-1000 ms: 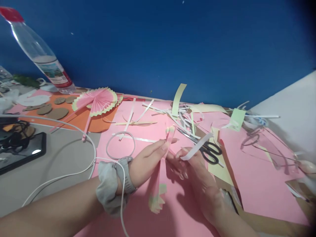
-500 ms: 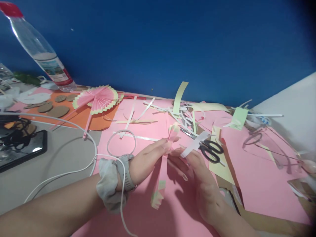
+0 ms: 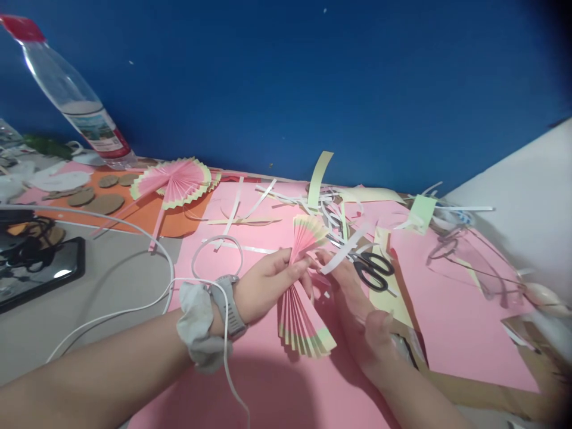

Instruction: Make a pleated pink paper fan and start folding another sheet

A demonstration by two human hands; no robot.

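My left hand (image 3: pixel 268 280), with a grey watch and scrunchie at the wrist, pinches a pleated paper fan (image 3: pixel 304 322) at its narrow middle. The pink folds spread out at both ends, which have yellow-green edges. My right hand (image 3: pixel 357 316) lies close on the fan's right side, fingers stretched and thumb apart. A whitish translucent strip (image 3: pixel 346 249) sticks up from its fingertips and seems to cling there. Whether those fingertips touch the fan I cannot tell. Black-handled scissors (image 3: pixel 374 271) lie just beyond this hand.
Pink paper (image 3: pixel 223 387) covers the table under my hands. Paper strips (image 3: pixel 236 205) and scraps lie toward the blue wall. At left are a finished fan (image 3: pixel 172 182), cardboard discs (image 3: pixel 105 204), a bottle (image 3: pixel 84 113), a phone (image 3: pixel 53 268) and a white cable (image 3: pixel 172 286). Glasses (image 3: pixel 487 256) rest at right.
The fan's folds were pressed narrow between both hands; now they spread at both ends. My right hand has drawn slightly away, while my left keeps hold of the middle.
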